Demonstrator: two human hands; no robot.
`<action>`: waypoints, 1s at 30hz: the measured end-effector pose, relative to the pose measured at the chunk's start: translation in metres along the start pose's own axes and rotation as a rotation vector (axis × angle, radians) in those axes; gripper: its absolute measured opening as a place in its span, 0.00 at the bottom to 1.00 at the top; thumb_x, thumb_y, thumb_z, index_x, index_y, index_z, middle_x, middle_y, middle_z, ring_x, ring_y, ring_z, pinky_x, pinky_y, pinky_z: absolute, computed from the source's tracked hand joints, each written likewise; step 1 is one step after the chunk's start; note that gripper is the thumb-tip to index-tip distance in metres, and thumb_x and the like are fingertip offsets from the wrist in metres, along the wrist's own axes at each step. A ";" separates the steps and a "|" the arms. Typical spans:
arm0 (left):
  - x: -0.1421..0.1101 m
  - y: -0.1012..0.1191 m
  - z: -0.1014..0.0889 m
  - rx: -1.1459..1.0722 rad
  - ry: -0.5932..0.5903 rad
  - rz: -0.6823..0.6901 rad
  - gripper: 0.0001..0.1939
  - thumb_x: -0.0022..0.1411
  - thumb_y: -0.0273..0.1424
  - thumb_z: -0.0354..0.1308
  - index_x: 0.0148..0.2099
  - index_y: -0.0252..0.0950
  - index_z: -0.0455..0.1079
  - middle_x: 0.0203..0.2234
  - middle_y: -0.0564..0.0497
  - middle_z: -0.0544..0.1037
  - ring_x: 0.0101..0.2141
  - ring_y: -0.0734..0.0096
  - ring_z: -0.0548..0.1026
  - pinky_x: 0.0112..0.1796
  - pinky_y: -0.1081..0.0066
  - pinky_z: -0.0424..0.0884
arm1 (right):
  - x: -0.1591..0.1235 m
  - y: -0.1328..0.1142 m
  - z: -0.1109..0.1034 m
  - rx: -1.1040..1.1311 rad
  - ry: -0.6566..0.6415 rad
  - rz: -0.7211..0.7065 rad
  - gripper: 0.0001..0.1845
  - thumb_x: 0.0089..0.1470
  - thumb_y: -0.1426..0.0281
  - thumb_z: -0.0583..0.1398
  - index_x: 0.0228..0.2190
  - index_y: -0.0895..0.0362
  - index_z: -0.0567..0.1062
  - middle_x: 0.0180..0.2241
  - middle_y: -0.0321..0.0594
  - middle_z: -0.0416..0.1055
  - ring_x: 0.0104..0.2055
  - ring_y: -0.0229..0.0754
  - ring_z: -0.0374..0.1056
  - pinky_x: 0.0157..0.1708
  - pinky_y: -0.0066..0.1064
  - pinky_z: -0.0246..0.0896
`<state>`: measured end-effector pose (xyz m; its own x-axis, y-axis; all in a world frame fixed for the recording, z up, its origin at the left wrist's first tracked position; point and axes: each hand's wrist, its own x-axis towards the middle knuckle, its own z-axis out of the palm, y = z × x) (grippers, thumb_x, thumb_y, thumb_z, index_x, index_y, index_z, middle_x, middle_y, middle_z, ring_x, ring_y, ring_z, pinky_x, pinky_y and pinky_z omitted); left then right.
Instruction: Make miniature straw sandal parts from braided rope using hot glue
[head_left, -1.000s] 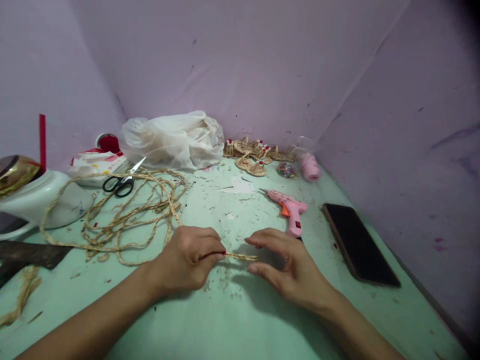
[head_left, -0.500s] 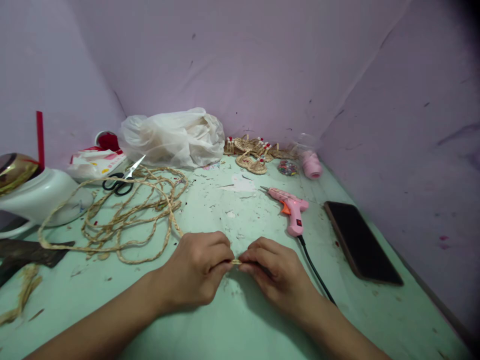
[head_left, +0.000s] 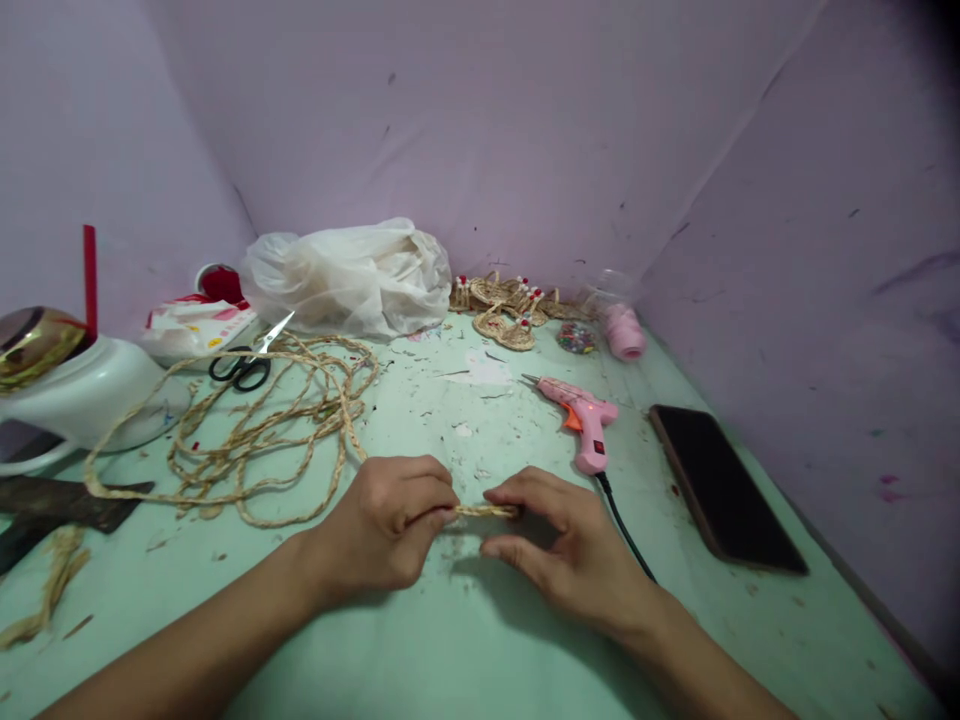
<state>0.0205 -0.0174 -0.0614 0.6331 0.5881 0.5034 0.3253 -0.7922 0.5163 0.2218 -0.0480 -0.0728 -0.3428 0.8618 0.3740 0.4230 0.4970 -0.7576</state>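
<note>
1. A straw-coloured braided fibre cord [head_left: 480, 511] is stretching in a short, nearly level length between two bare hands, above the near middle of a pale green, paint-flecked bench [head_left: 420, 650].
2. The left hand [head_left: 405, 520] is pinching the cord, thumb and forefinger clamped on it.
3. The right hand [head_left: 559, 535] is waiting around the cord's free end, thumb and forefinger spread apart; whether its shadowed inner fingers are touching the tip, I cannot tell.
4. Loose loops, apparently of this same cord, are sprawling across the bench's left half, with black-handled steel scissors [head_left: 268, 343] lying on them.
5. A pink plastic glue gun [head_left: 589, 415] is lying right of centre, its nozzle pointing towards the far edge; a black rectangular phone [head_left: 727, 490] is resting along the right edge.
6. The step in hand seems to be handling and straightening the cord's end.
7. The next move would probably be calling for a steady left pinch and a light right-hand grip, closing squarely on the tip.
</note>
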 end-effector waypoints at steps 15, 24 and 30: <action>-0.002 -0.006 -0.002 0.066 -0.020 0.012 0.08 0.57 0.23 0.51 0.29 0.32 0.71 0.22 0.48 0.74 0.24 0.74 0.72 0.25 0.76 0.66 | -0.001 0.009 -0.004 -0.091 0.022 -0.017 0.04 0.51 0.74 0.58 0.25 0.58 0.72 0.22 0.38 0.71 0.24 0.37 0.66 0.25 0.29 0.59; -0.005 -0.008 0.008 0.132 -0.116 0.015 0.08 0.57 0.26 0.52 0.29 0.33 0.71 0.24 0.49 0.75 0.24 0.73 0.72 0.25 0.75 0.65 | -0.002 0.008 -0.006 -0.133 -0.091 0.000 0.10 0.48 0.69 0.62 0.36 0.57 0.73 0.33 0.43 0.74 0.35 0.42 0.68 0.34 0.34 0.62; -0.004 -0.003 0.005 0.155 -0.179 -0.050 0.15 0.56 0.35 0.56 0.44 0.31 0.69 0.34 0.45 0.76 0.33 0.66 0.74 0.32 0.71 0.69 | -0.003 0.009 0.000 -0.125 -0.058 0.021 0.04 0.51 0.74 0.58 0.29 0.57 0.74 0.26 0.39 0.72 0.28 0.38 0.66 0.27 0.30 0.60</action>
<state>0.0202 -0.0188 -0.0682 0.7234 0.6000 0.3416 0.4550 -0.7864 0.4179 0.2262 -0.0463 -0.0805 -0.3789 0.8667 0.3244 0.5308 0.4907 -0.6910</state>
